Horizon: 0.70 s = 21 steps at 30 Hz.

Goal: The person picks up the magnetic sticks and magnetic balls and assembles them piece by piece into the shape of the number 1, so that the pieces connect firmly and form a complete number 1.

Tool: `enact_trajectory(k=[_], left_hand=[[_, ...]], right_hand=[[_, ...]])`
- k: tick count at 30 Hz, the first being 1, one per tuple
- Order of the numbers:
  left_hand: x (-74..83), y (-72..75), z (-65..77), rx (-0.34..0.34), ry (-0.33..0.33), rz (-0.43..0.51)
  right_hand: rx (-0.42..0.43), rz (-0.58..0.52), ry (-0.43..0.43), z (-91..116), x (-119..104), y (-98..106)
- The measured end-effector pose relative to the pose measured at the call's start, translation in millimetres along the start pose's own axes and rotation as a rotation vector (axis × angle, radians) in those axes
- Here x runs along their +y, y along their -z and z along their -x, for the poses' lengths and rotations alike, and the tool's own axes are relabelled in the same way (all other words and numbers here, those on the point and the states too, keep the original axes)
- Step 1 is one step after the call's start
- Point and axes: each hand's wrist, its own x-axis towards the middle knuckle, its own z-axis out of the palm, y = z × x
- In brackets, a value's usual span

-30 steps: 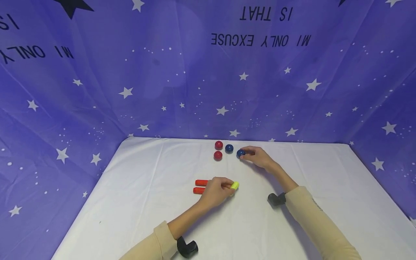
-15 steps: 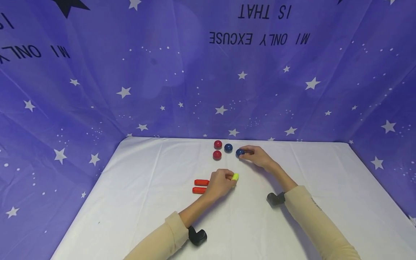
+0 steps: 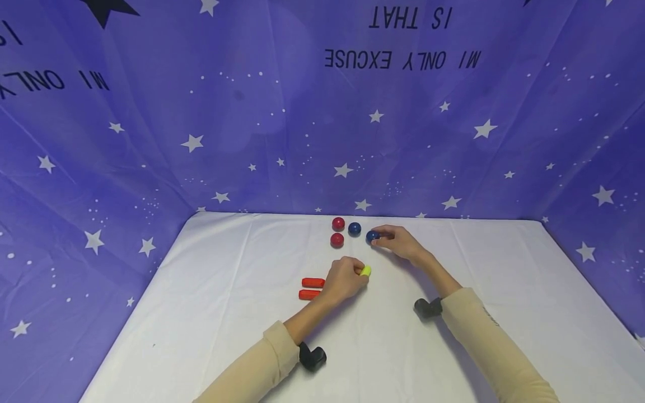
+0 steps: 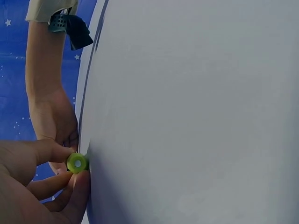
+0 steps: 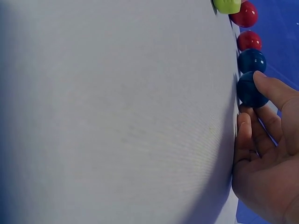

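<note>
My left hand (image 3: pixel 346 279) pinches a small yellow-green stick (image 3: pixel 365 271) between thumb and fingers, low over the white table. In the left wrist view the end of the yellow-green stick (image 4: pixel 77 163) faces the camera, ribbed round the side with a pale centre. Further back, my right hand (image 3: pixel 400 243) holds a glossy blue ball (image 3: pixel 372 237) on the table, thumb on one side and fingers on the other. A second blue ball (image 3: pixel 355 229) lies just left of it. Two red sticks (image 3: pixel 313 282) (image 3: pixel 309 294) lie parallel beside my left hand, which hides their right ends.
Two red balls (image 3: pixel 338 224) (image 3: pixel 337 240) sit left of the blue ones, near the back edge of the white-covered table (image 3: pixel 227 313). A purple star-printed cloth (image 3: pixel 282 129) rises behind and at both sides. Black devices (image 3: pixel 428 308) are worn at both wrists.
My left hand has moved away from me, toward the balls, carrying the yellow-green stick. My right hand stays on the blue ball. The red sticks and other balls lie as before.
</note>
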Motion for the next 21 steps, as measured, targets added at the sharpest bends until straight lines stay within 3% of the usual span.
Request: enact_trajectory(k=[21], left_hand=[[3.3, -4.0, -18.9, -0.055, 0.053, -0.045]], right_hand=[[-0.003, 0.005, -0.005, 0, 1, 1]])
